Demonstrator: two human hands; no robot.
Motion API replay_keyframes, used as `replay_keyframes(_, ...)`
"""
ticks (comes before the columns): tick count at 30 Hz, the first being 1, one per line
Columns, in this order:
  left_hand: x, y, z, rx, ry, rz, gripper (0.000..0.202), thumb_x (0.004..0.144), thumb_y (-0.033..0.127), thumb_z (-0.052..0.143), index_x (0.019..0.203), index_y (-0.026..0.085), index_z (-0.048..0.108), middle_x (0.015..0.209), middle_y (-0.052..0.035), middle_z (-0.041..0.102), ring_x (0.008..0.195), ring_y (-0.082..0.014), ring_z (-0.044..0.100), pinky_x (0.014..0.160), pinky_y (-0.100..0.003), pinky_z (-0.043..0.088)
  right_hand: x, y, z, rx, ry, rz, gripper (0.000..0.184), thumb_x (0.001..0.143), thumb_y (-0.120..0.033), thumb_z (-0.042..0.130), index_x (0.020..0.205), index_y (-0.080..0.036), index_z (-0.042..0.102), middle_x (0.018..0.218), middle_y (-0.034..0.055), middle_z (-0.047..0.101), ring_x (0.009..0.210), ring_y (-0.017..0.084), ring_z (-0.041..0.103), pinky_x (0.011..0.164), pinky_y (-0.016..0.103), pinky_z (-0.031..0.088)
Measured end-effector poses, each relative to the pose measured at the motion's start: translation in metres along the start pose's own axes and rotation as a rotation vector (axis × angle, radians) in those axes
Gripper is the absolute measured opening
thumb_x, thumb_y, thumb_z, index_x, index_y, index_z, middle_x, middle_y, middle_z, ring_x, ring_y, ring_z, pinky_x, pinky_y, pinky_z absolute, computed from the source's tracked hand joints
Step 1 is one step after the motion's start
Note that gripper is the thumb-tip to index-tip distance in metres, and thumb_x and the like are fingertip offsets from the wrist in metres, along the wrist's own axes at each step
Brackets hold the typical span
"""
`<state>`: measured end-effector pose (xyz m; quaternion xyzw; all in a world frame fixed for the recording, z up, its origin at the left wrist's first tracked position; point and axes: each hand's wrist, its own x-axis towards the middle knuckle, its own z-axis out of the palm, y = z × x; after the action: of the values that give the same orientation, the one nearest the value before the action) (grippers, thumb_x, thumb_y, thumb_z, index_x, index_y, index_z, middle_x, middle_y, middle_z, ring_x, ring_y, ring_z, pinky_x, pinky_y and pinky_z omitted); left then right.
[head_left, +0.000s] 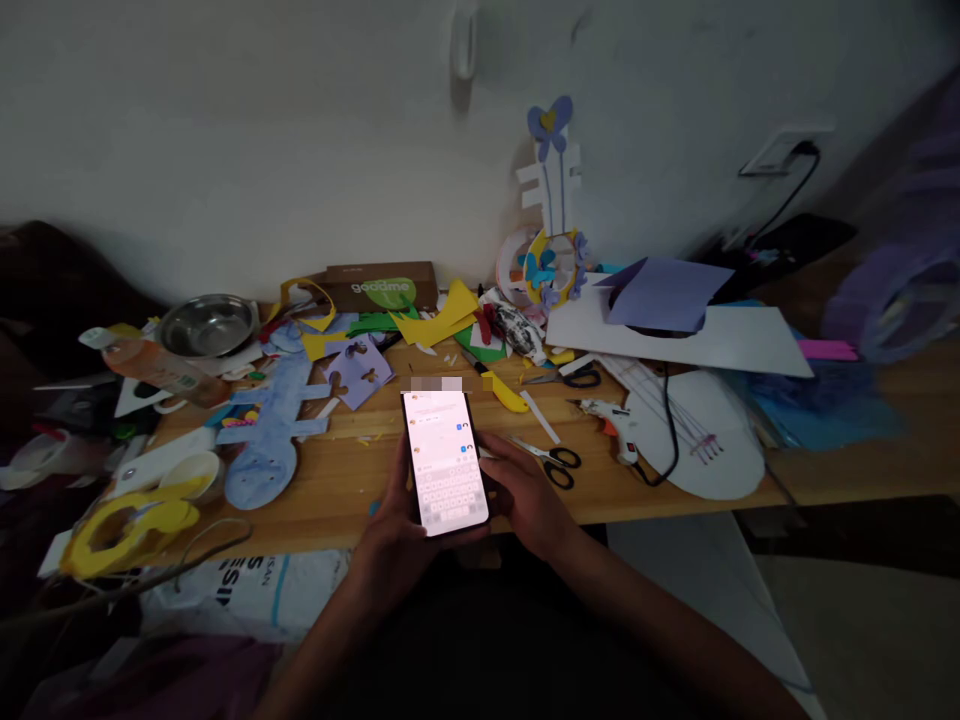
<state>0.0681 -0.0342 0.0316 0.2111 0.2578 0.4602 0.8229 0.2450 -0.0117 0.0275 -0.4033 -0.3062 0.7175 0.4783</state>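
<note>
Pointing away, upright phone (pixel 447 460) in both hands

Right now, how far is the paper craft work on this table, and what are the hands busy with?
Looks done: the blue cut-out figure and the flower-topped paper piece by the wall appear finished. In hand: the left hand and right hand hold a lit smartphone showing a chat and keyboard, not craft tools. Left: scissors and glue gun lie idle among yellow scraps and uncut sheets.
</note>
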Motion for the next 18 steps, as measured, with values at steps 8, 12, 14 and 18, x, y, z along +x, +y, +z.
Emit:
replay_keyframes(8,0.003,-0.001,0.003,0.001,0.038,0.012,0.106,0.067,0.005,0.053,0.156,0.051,0.017,0.151,-0.0010,0.050,0.124,-0.0316,0.059,0.089,-0.046,0.058,-0.001,-0.007,-0.002,-0.155,-0.107,-0.054,0.049,0.086,-0.037,0.070,0.132,-0.026,0.058,0.124,0.0064,0.072,0.113,0.027,0.068,0.096,0.045,0.054)
replay_keyframes(12,0.006,0.002,0.005,0.013,0.069,0.021,0.103,0.068,0.004,0.052,0.156,0.046,0.022,0.142,-0.0033,0.058,0.124,-0.0318,0.059,0.081,-0.037,0.059,-0.003,-0.006,-0.008,-0.365,-0.285,-0.133,0.092,0.073,-0.022,0.083,0.151,-0.032,0.035,0.153,0.0078,0.049,0.140,0.029,0.048,0.116,0.051,0.040)
replay_keyframes(14,0.008,0.003,0.004,0.018,0.067,0.012,0.103,0.068,0.005,0.053,0.156,0.048,0.022,0.143,-0.0028,0.057,0.127,-0.0335,0.057,0.085,-0.041,0.058,-0.003,0.001,-0.010,-0.393,-0.218,-0.089,0.092,0.075,-0.022,0.080,0.152,-0.032,0.031,0.152,0.0101,0.050,0.137,0.030,0.051,0.113,0.054,0.043)
replay_keyframes(18,0.008,0.002,0.002,0.017,0.103,0.011,0.100,0.069,0.007,0.055,0.155,0.048,0.024,0.150,-0.0027,0.050,0.133,-0.0361,0.051,0.098,-0.051,0.053,-0.001,0.014,-0.011,-0.298,-0.099,-0.010,0.083,0.081,-0.026,0.074,0.151,-0.030,0.029,0.141,0.0123,0.059,0.124,0.029,0.062,0.103,0.054,0.051)
